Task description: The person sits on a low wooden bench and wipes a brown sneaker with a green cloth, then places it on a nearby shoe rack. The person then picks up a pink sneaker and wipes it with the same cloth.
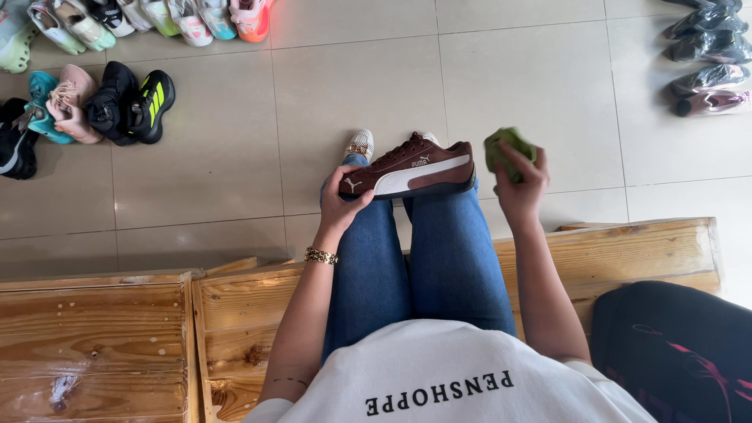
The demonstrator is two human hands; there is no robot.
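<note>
A dark maroon sneaker (411, 166) with a white side stripe and a white sole lay across the person's knees, on its side edge, with the toe pointing to the left of the picture and the heel to the right. The left hand (342, 200) held it at the toe end, the fingers curled around the front of the shoe and the thumb pressed on the side. A gold bracelet (320, 256) sat on that wrist. The right hand (518, 182) was just beside the heel of the sneaker but did not touch it; its fingers were closed tight around a crumpled green cloth (505, 150), held a little above the heel level.

The person wore blue jeans (439, 251) and a white shirt (454, 376), and sat on a wooden bench (642, 251) made of light planks. A dark bag (681, 345) lay on the bench at the person's right side.

The floor (352, 78) was of pale tiles. Well apart from the hands, a group of coloured shoes (86, 102) stood at the upper left, another row of pastel shoes (157, 17) at the top edge, and some shoes wrapped in clear plastic (709, 55) at the upper right
</note>
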